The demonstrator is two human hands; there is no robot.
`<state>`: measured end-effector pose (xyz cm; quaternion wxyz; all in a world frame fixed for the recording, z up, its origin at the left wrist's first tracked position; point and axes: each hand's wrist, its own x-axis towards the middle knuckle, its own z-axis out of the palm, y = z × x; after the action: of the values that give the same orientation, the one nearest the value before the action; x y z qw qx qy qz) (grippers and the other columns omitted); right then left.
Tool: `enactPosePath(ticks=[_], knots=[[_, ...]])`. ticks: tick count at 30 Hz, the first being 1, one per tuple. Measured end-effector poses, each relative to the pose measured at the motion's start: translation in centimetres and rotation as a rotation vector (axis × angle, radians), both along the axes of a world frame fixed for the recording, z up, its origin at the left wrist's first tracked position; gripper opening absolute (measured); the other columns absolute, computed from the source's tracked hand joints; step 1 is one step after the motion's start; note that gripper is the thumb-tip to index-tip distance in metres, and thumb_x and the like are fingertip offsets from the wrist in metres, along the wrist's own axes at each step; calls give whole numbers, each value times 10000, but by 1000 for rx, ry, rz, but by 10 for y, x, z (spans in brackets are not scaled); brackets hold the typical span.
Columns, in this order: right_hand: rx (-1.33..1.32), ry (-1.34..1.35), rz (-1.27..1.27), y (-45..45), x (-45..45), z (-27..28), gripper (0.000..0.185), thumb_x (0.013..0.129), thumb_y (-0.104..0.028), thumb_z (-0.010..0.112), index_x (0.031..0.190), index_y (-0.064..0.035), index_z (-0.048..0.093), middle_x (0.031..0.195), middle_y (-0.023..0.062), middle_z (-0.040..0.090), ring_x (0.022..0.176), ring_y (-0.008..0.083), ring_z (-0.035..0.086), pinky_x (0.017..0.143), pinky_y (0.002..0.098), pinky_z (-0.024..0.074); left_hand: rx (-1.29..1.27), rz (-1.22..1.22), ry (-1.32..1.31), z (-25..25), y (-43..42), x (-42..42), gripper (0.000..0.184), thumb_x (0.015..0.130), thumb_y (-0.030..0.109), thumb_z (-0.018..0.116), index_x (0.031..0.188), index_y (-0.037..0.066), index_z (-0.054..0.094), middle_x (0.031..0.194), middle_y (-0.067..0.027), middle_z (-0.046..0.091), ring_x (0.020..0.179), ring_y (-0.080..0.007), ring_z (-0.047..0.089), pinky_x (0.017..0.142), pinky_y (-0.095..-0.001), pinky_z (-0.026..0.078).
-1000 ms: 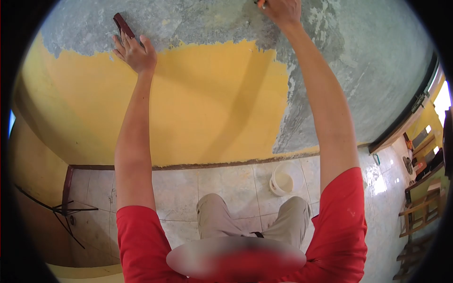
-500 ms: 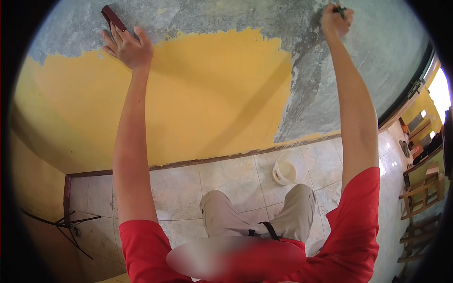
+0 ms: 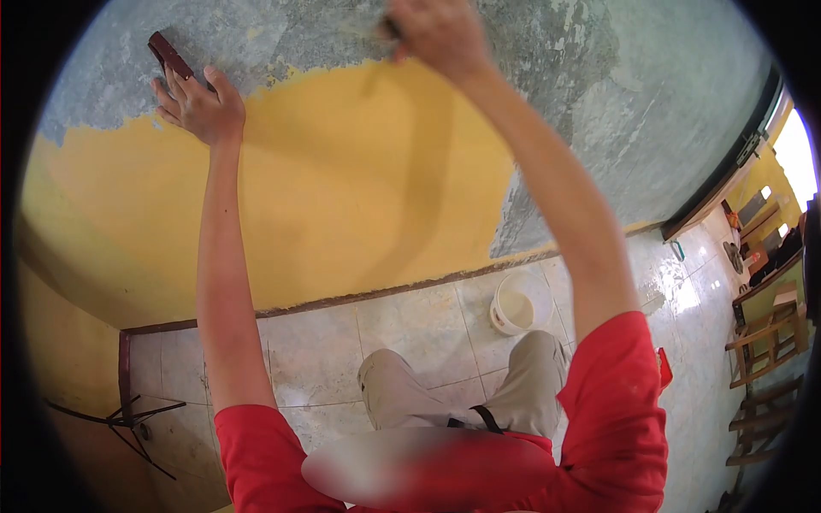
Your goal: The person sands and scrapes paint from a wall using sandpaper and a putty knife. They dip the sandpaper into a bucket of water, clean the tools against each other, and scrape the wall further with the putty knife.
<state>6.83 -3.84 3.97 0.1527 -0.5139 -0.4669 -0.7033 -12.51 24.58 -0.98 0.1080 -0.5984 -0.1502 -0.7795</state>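
Observation:
My left hand (image 3: pixel 201 107) rests against the wall with its fingers spread. Its fingertips meet the lower end of a dark maroon block-like piece (image 3: pixel 170 56) on the wall; I cannot tell whether that piece is fixed there. My right hand (image 3: pixel 440 38), smeared by motion, is closed on a small dark tool (image 3: pixel 392 28), mostly hidden by the fingers and cut off by the upper edge of the view. It is by the ragged border between yellow paint (image 3: pixel 333 171) and the grey patchy wall surface (image 3: pixel 581 111).
A white plastic bucket (image 3: pixel 505 321) stands on the tiled floor (image 3: pixel 316 350) close to the wall's foot. A black thin-legged stand (image 3: pixel 124 419) is at lower left. Wooden chairs (image 3: pixel 765 342) line the right side, near a doorway. Something red (image 3: pixel 664 368) lies beside my right sleeve.
My right hand has swept left across the wall with the dark tool, from the upper right to above the yellow area. My left hand stays by the maroon piece while the view shifts slightly.

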Motion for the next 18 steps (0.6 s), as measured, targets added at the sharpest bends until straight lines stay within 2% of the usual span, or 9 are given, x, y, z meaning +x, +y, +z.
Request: enactPosePath(ticks=[3,4,7,10,11,12,14,17,18], knots=[[143,492,-289,-99,64,16,338,887,-207,642,1120,28,573,1165,233,567,1117,431,549,940,512,496,-11,8,12,-2,3,0,621,1016,395,430,1478,-19,456,1534,-182,475,1505,-463,247,1185,-679,110],[272,268,-335,-127,128,28,441,950,-418,578,1041,13,566,1071,203,614,999,425,606,904,522,493,-5,13,14,1,3,-2,621,1016,395,430,1478,-19,456,1534,-182,475,1505,-463,247,1185,-679,110],[824,519,-249,-162,169,32,322,940,-286,593,1019,25,574,1044,179,646,901,356,641,843,540,476,-20,1,9,-1,-2,2,612,1013,381,437,1473,-22,460,1536,-194,467,1512,-457,232,1193,-667,103],[775,106,-420,-101,175,22,467,924,-222,625,1280,63,522,1346,286,517,1259,473,497,1015,520,474,-23,-12,10,-2,-5,0,612,1009,374,438,1480,-18,453,1547,-205,450,1517,-461,216,1198,-660,99],[551,242,-515,-72,127,19,567,955,-247,610,1383,82,437,1477,316,420,1345,495,438,1061,520,453,-27,-20,8,-2,-6,0,613,1009,372,436,1480,-20,451,1551,-208,443,1518,-462,211,1197,-660,99],[712,286,-199,-20,77,25,457,930,-223,616,1271,65,521,1372,311,497,1238,503,511,1013,518,472,-31,-29,-1,0,-8,2,613,1009,370,433,1480,-23,449,1555,-211,437,1520,-463,207,1197,-661,99],[269,414,81,36,-30,17,353,846,-203,646,1143,-38,551,1075,228,609,994,447,598,845,503,516,-27,3,5,-1,2,0,613,1010,367,431,1476,-31,448,1557,-210,435,1517,-464,214,1196,-662,103],[50,293,726,124,-82,-43,150,820,-272,706,931,-206,628,988,2,607,924,227,616,755,348,497,-58,-3,16,-1,-14,0,620,1013,364,423,1465,-59,445,1559,-212,432,1513,-463,229,1194,-662,114],[155,121,116,121,-101,-53,241,736,-303,774,932,-244,648,982,-46,603,976,157,605,768,352,503,-77,-20,15,4,-18,-2,627,1015,364,417,1458,-79,443,1558,-215,432,1511,-462,238,1193,-662,120]])
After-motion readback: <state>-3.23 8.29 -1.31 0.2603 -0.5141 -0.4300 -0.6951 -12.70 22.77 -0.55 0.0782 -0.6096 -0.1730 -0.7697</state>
